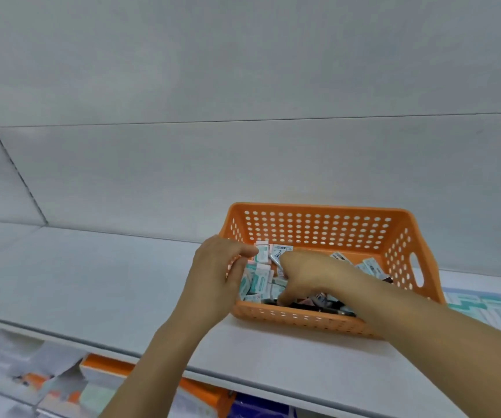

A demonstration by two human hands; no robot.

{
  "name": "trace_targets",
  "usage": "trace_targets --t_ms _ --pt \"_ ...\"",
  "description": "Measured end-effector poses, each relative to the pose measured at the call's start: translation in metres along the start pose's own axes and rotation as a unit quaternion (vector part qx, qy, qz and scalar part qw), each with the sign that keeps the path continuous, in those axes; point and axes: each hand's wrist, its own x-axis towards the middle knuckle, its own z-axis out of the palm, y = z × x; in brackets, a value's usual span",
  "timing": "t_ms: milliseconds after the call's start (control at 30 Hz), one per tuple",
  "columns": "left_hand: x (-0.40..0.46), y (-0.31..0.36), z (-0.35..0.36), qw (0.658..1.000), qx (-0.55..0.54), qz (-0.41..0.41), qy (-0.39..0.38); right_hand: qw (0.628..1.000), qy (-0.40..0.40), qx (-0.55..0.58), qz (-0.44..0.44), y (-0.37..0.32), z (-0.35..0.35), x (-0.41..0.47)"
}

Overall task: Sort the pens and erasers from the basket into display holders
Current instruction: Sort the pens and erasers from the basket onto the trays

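From my feed the light is even, bright and cool, with no glare. Soft shadows sit under the orange basket (318,224) and beneath the shelf (92,282) edge. Wide-angle bending curves the shelf lines toward the borders. The lower left corner smears into blur, and detail everywhere looks slightly soft.

Basket interior crowded

Both hands (213,276) (306,276) fill the orange basket (315,227) over its erasers (258,282); the shelf (92,282) lies bare to its left.
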Motion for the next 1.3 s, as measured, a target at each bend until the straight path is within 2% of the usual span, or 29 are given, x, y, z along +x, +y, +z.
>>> trace_targets --t_ms 200,333,433,567,633,767,900,1067,1300 --pt "0.002 0.003 -0.002 0.999 0.047 0.001 -0.009 0.999 -0.034 0.030 -0.012 0.004 0.000 -0.001" --pt "0.020 0.018 -0.001 0.990 0.125 0.059 -0.003 0.998 -0.045 0.032 -0.026 0.001 0.001 -0.005" --pt "0.043 0.027 0.013 0.982 0.139 0.063 -0.113 0.997 -0.039 0.056 -0.025 0.002 -0.005 -0.012" --pt "0.066 0.023 0.038 0.924 0.245 -0.007 -0.295 0.996 -0.009 0.089 -0.004 0.018 -0.019 -0.023" --pt "0.071 0.016 0.046 0.909 0.252 -0.031 -0.332 0.992 0.006 0.128 0.021 0.030 -0.023 -0.030" --pt "0.074 0.009 0.053 0.908 0.265 -0.024 -0.323 0.972 0.056 0.218 0.070 0.055 -0.027 -0.046" --pt "0.076 0.008 0.053 0.918 0.247 -0.017 -0.310 0.936 0.061 0.336 0.080 0.069 -0.025 -0.057" --pt "0.075 0.007 0.050 0.947 0.186 -0.013 -0.260 0.899 0.084 0.424 0.076 0.073 -0.021 -0.067" --pt "0.075 0.005 0.052 0.928 0.235 -0.013 -0.289 0.840 0.103 0.530 0.058 0.073 -0.017 -0.079"
